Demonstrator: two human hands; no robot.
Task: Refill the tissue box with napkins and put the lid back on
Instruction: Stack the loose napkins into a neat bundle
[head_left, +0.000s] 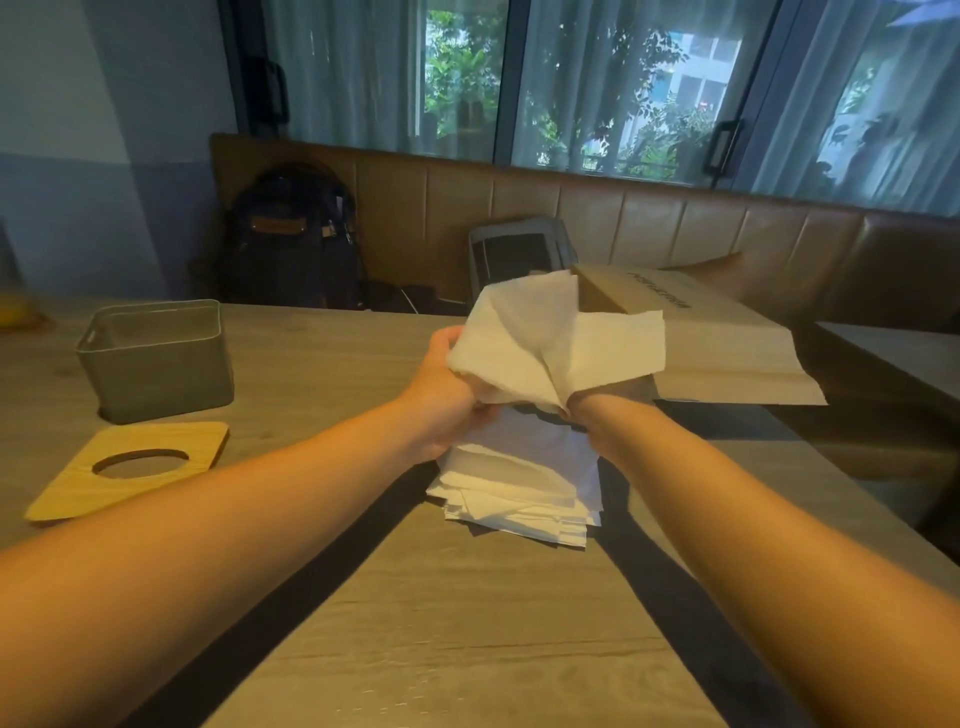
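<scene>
1. tissue box: left open, with the lid laid just on its near side.
2. napkins: held right of the box, left hand and right hand closed round them.
3. filling is judged begun; the napkins must be carried into the box.

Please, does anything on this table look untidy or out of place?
Yes. The napkin bunch gripped by the left hand and right hand is crumpled, and the stack below lies skewed, edges fanned out. The paper bag lies on its side.
</scene>
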